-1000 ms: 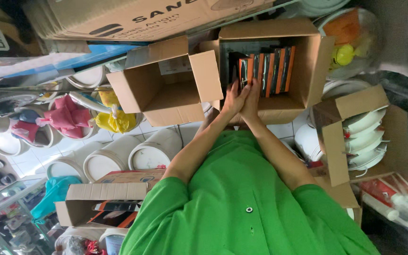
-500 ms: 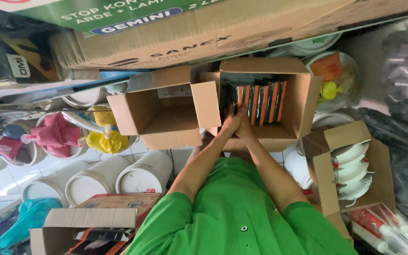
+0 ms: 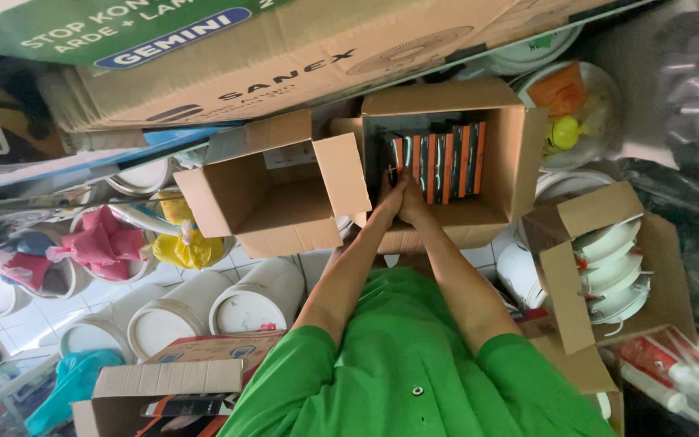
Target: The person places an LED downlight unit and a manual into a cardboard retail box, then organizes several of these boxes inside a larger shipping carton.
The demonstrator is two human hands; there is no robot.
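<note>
Both hands meet inside an open brown cardboard box (image 3: 519,154) that holds a row of slim orange-and-black packs (image 3: 440,160) standing on edge. The left hand (image 3: 390,202) and the right hand (image 3: 416,204) are pressed together, side against side, at the near end of that row, their fingers closed around one dark slim pack (image 3: 392,171) at the row's left end, close to the box's left wall. The rest of the row stands toward the box's right wall. Just beside this box, on its left and touching its flap, sits a second open brown cardboard box (image 3: 273,202), which shows nothing inside. On the right stands another open cardboard carton (image 3: 564,275) holding stacked white bowls (image 3: 615,263). To the left lie white plastic buckets (image 3: 240,299) on their sides, and beyond them pink and yellow bundled bags (image 3: 135,243). The forearms come out of a green short-sleeved shirt (image 3: 414,364).
</note>
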